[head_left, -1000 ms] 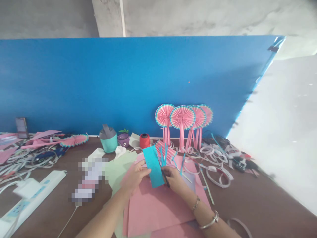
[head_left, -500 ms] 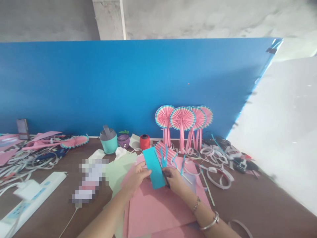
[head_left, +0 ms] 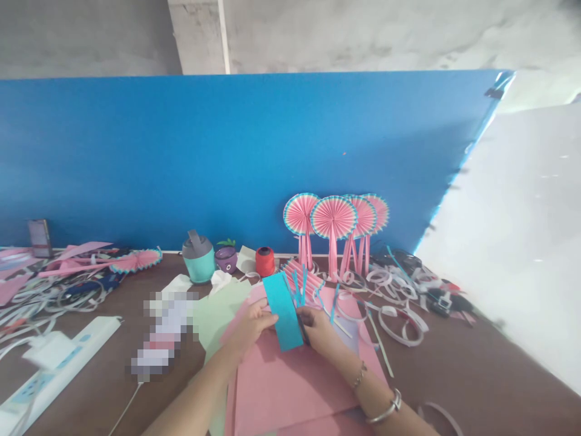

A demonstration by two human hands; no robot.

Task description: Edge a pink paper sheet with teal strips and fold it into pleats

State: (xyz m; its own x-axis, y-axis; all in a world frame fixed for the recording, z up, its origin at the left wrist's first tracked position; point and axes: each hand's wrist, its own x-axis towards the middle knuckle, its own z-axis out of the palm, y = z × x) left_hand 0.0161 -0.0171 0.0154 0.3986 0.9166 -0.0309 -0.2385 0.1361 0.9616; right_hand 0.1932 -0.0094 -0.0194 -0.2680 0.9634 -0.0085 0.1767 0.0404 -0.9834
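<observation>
My left hand (head_left: 252, 322) pinches the left edge of a blue paper piece (head_left: 282, 310), thumb on top. The paper is a tilted rectangle held above a stack of pink paper (head_left: 290, 387). At its right edge, my right hand (head_left: 315, 327) is closed round a dark narrow tool (head_left: 303, 332), mostly hidden by the fingers, so its kind is unclear. Thin blue paper strips (head_left: 298, 287) stand just beyond the right fingertips; whether they are held or lie there I cannot tell. Behind them lies a pleated pink paper (head_left: 304, 275).
Pink paper fans (head_left: 334, 218) lean on the blue partition (head_left: 204, 151). Along the back stand a teal cup (head_left: 198, 263), a purple pot (head_left: 226, 259) and a red thread spool (head_left: 265, 261). White strip coils (head_left: 402, 324) lie right, a power strip (head_left: 86, 345) left.
The blue paper has tipped slightly downward between my hands, and the dark tool shows less beside it. Both hands stay in nearly the same place.
</observation>
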